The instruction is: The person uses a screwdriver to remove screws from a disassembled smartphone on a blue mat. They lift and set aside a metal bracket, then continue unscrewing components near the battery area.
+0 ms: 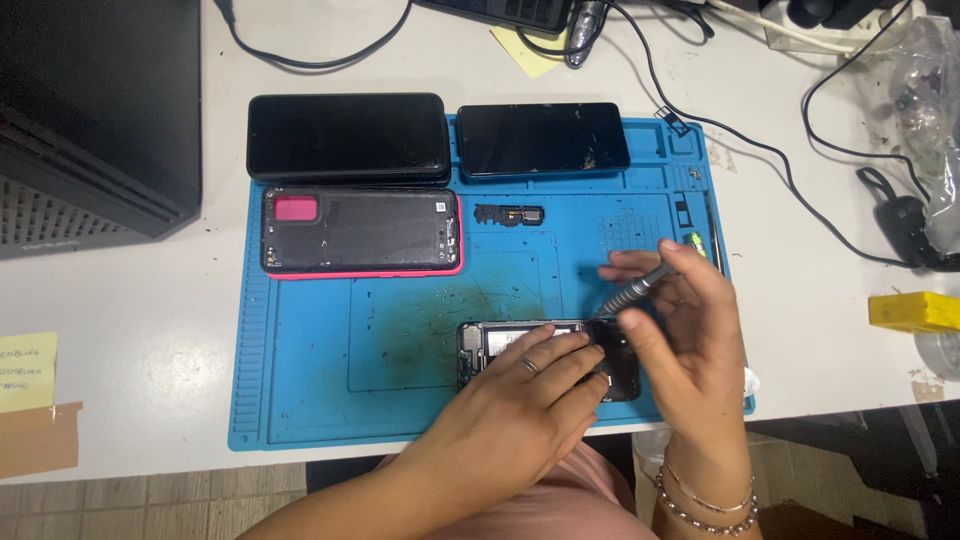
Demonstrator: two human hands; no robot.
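Observation:
An opened black phone point(500, 345) lies on the blue work mat point(320, 390) near the front edge. My left hand point(520, 405), a ring on one finger, rests flat on the phone and holds it down. My right hand point(690, 320) grips a grey metal screwdriver point(640, 285), slanted, its tip down on the phone's right end. The phone's right part is hidden under both hands.
A phone back cover with pink rim point(360, 232), two black phones point(347, 137) point(543, 138) and a small black part point(508, 214) lie on the mat's far half. A black box point(95, 110) stands left; cables point(760, 150), yellow block point(912, 312), sticky notes point(27, 372).

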